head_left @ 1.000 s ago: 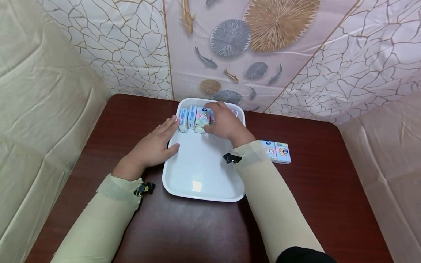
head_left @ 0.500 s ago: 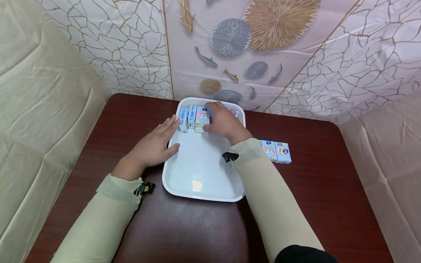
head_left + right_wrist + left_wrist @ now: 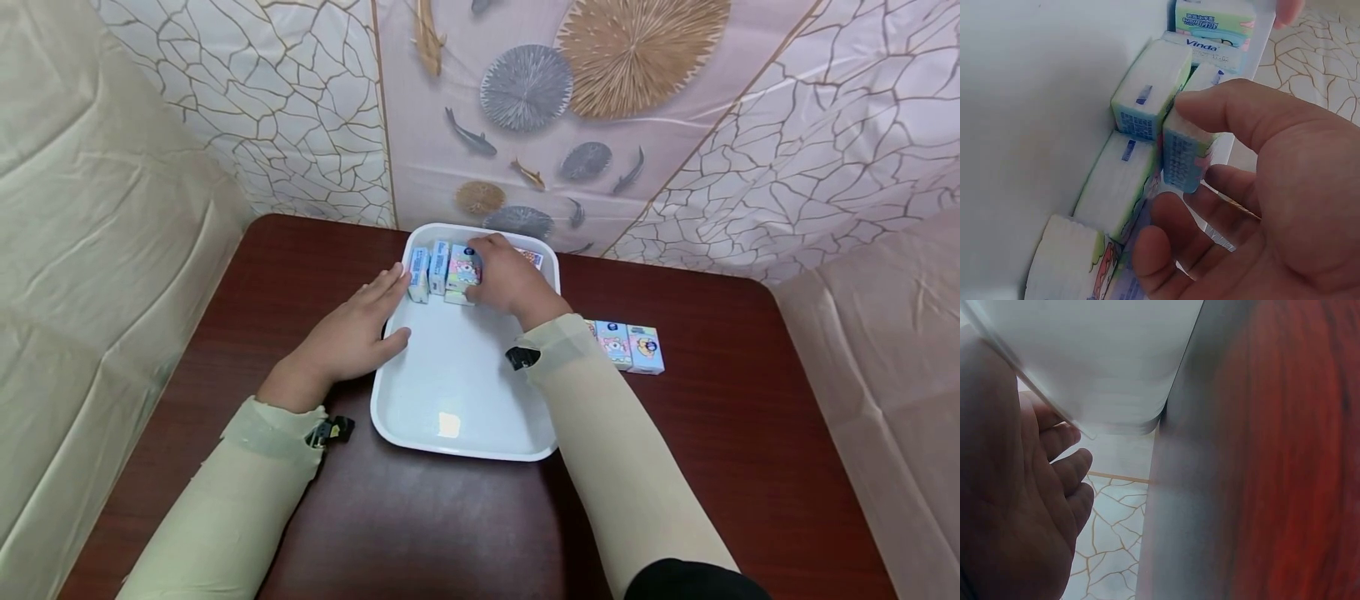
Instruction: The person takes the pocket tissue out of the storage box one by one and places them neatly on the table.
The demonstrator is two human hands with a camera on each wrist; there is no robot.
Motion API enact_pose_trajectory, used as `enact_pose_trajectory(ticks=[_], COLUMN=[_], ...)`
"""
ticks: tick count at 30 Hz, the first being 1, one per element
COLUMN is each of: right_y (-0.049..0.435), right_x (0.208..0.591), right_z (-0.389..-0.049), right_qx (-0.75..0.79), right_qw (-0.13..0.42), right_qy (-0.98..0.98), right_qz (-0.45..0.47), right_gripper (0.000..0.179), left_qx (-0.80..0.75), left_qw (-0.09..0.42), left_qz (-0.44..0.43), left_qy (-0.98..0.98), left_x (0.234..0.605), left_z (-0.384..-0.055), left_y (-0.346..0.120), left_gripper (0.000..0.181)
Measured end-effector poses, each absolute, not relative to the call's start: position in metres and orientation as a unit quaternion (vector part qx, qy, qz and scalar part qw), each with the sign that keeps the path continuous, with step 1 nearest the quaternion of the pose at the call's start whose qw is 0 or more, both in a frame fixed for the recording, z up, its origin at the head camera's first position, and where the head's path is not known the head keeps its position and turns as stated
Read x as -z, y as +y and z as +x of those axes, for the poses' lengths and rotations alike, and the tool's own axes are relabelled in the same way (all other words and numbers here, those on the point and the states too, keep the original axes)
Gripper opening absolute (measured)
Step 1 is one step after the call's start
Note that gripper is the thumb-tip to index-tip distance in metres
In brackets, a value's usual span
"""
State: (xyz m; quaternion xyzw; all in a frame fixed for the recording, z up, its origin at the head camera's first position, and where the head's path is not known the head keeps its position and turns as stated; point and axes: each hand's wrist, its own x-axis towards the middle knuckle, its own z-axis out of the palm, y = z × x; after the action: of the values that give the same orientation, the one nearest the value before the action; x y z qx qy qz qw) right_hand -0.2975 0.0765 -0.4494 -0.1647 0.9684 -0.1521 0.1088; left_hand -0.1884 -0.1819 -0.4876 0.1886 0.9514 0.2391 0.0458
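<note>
While our left hand [image 3: 341, 333] rests with straight fingers against the left rim of a white rectangular plastic tray [image 3: 457, 367], our right hand [image 3: 513, 279] pinches a small pastel printed tissue pack [image 3: 463, 263] between thumb and fingers. That pack lies atop a lower tissue pack [image 3: 459, 297] at the tray's far end, just right of 2 blue-and-white tissue packs [image 3: 438, 268] on edge. We also see a row of pastel-blue tissue packs [image 3: 630, 346] on the dark red-brown wooden table [image 3: 750, 417], partly behind the cream right sleeve [image 3: 630, 450].

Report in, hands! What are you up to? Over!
Right hand pinches small printed pack. Left hand touches tray. Other packs sit close by the pinched one.
</note>
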Motion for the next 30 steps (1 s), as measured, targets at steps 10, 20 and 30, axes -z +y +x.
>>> enact_pose_trajectory(ticks=[10, 20, 30], right_y=[0.075, 0.074, 0.075], right_x=[0.447, 0.440, 0.435], right_z=[-0.295, -0.287, -0.280], right_qx=[0.141, 0.140, 0.147], right_qw=[0.113, 0.122, 0.139], right_qy=[0.968, 0.965, 0.959], right_qz=[-0.174, -0.187, -0.197], right_gripper=[0.088, 0.088, 0.079], left_qx=[-0.238, -0.239, -0.241], left_qw=[0.047, 0.039, 0.043], left_qz=[0.189, 0.196, 0.194], left_qy=[0.952, 0.950, 0.950], left_x=[0.488, 0.488, 0.490], left_z=[-0.188, -0.189, -0.189], left_y=[-0.182, -0.183, -0.183], left_gripper=[0.083, 0.083, 0.084])
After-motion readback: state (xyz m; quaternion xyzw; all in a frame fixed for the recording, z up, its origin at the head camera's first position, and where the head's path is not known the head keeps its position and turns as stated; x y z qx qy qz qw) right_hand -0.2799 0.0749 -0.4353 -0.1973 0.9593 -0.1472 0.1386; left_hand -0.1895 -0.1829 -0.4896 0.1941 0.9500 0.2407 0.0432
